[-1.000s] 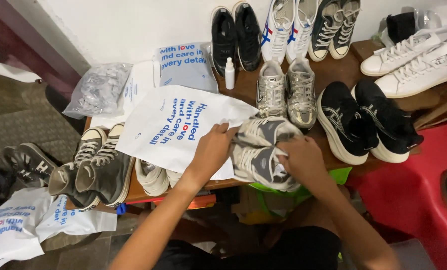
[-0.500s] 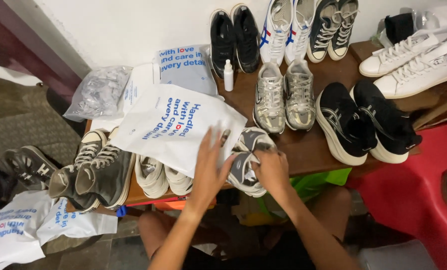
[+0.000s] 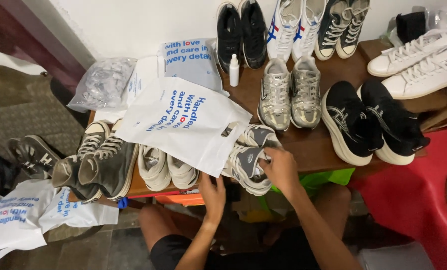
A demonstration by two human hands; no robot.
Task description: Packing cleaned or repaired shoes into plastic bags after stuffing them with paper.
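Note:
A pair of grey running shoes (image 3: 248,159) lies at the front edge of the wooden table (image 3: 313,145). My right hand (image 3: 279,167) grips the heel end of the nearer grey shoe. A white plastic bag with blue lettering (image 3: 183,122) lies over the toes of these shoes, its mouth toward me. My left hand (image 3: 213,192) holds the bag's lower edge just below the table front. The front of the grey shoes is hidden under the bag.
A cream pair (image 3: 166,167) and dark high-tops (image 3: 101,162) sit left of the bag. Silver shoes (image 3: 288,92), black shoes (image 3: 373,122), white shoes (image 3: 423,62) and a small spray bottle (image 3: 234,70) fill the table. More white bags (image 3: 28,217) lie on the floor at left; a red seat (image 3: 423,195) stands at right.
The bag has slid toward me and over the grey shoes. My left hand dropped from the bag's top to its lower edge. My right hand stayed on the grey shoe.

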